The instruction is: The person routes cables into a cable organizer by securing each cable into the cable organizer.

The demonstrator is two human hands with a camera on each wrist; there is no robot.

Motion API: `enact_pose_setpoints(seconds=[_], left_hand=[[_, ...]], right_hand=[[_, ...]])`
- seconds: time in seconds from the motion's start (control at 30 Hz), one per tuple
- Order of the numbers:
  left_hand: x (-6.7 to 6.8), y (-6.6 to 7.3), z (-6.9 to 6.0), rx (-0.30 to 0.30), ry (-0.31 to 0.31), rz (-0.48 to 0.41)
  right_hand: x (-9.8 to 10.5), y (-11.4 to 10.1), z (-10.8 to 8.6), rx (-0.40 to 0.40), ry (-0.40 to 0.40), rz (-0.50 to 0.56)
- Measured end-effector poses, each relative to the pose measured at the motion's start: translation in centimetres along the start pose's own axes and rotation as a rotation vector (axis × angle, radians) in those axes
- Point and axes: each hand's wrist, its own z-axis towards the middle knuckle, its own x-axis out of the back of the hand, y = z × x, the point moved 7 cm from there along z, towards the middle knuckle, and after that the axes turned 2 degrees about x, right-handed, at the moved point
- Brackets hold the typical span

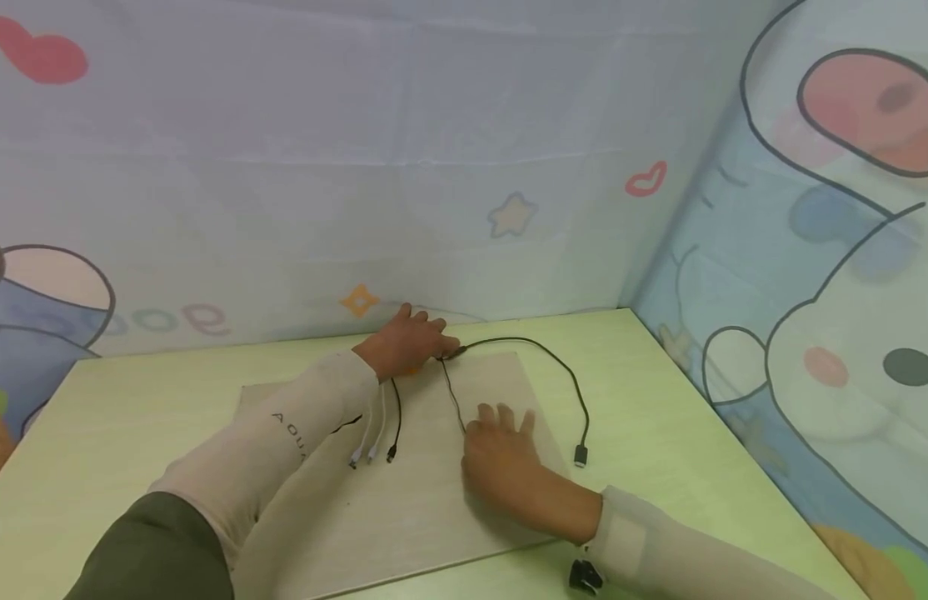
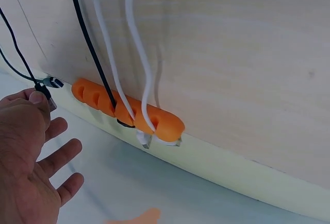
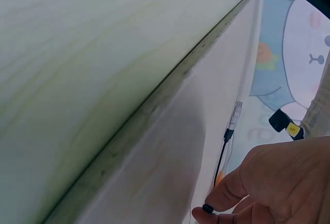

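My left hand (image 1: 407, 342) is at the far edge of the board, pinching the black USB plug (image 2: 45, 96) of a thin cable between thumb and fingertip. Beside that plug is the plug (image 2: 54, 82) of another black cable (image 1: 561, 362), which curves right to a connector (image 1: 580, 455). An orange cable holder (image 2: 167, 126) has a black cable (image 2: 86, 44) and two white cables (image 2: 136, 38) in its slots. My right hand (image 1: 505, 467), over the board's right part, pinches a small black cable end (image 2: 20, 54) (image 3: 208, 208). The thin cable (image 1: 452, 392) runs between both hands.
The pale board (image 1: 404, 517) lies on a light yellow-green table (image 1: 629, 383). Loose ends of the held cables (image 1: 370, 442) lie on the board left of my right hand. A printed cloth (image 1: 434, 108) hangs behind the table and along its right side.
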Motion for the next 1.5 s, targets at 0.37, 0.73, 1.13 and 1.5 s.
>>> enact_pose_setpoints(seconds=[0.37, 0.73, 1.13, 1.5], left_hand=[[2.2, 0.8, -1.8, 0.048, -0.101, 0.08], [-1.6, -1.9, -1.3, 0.058, -0.078, 0.047], [2.1, -1.3, -5.3, 0.102, -0.128, 0.07], [0.6, -2.6, -5.8, 0.138, -0.097, 0.057]], right_hand=[[-0.3, -0.8, 0.5, 0.0, -0.027, -0.001], [-0.1, -2.3, 0.8, 0.036, -0.022, -0.022], [-0.3, -4.0, 1.3, 0.094, 0.006, -0.063], [-0.4, -4.6, 1.9, 0.128, 0.0, -0.04]])
